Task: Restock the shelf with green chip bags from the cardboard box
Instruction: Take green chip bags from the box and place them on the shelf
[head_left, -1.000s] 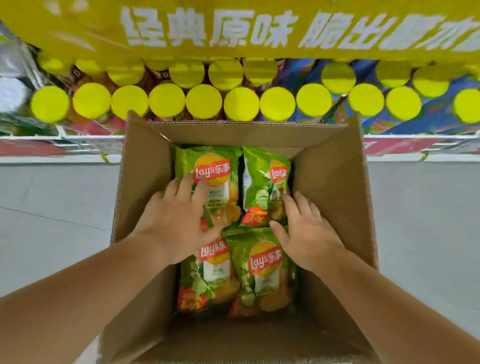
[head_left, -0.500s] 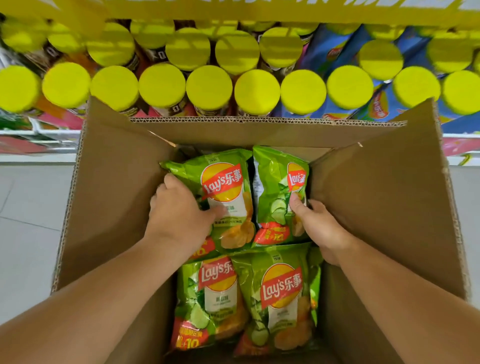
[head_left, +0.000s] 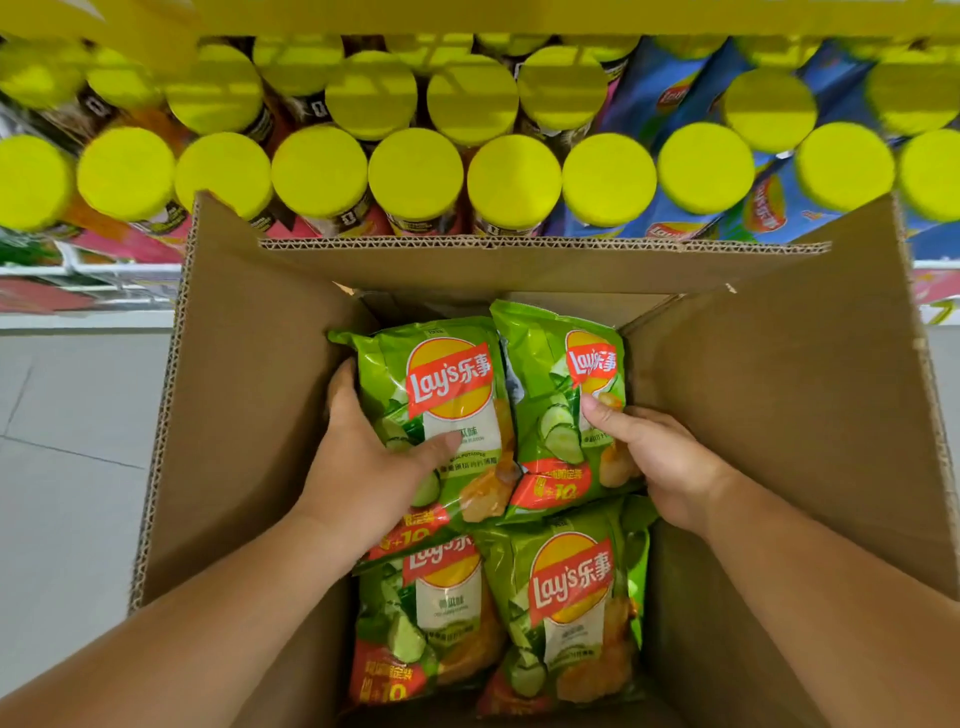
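An open cardboard box (head_left: 249, 415) sits in front of me with several green Lay's chip bags inside. My left hand (head_left: 363, 467) grips the far left green bag (head_left: 452, 395), thumb across its front and fingers behind its left edge. My right hand (head_left: 660, 467) grips the far right green bag (head_left: 561, 415), thumb on its front and fingers tucked under its right side. Both bags are tilted up from the pile. Two more green bags, a near left bag (head_left: 426, 623) and a near right bag (head_left: 571, 613), lie flat below.
Beyond the box stands a shelf with rows of chip cans with yellow lids (head_left: 415, 171) and blue chip bags (head_left: 675, 93) to the right. A yellow shelf header (head_left: 467, 15) runs along the top. Grey floor tiles (head_left: 67, 415) lie on both sides.
Both hands went from resting flat on the bags to curling round the two far bags and raising them. The view has moved closer to the box and shelf.
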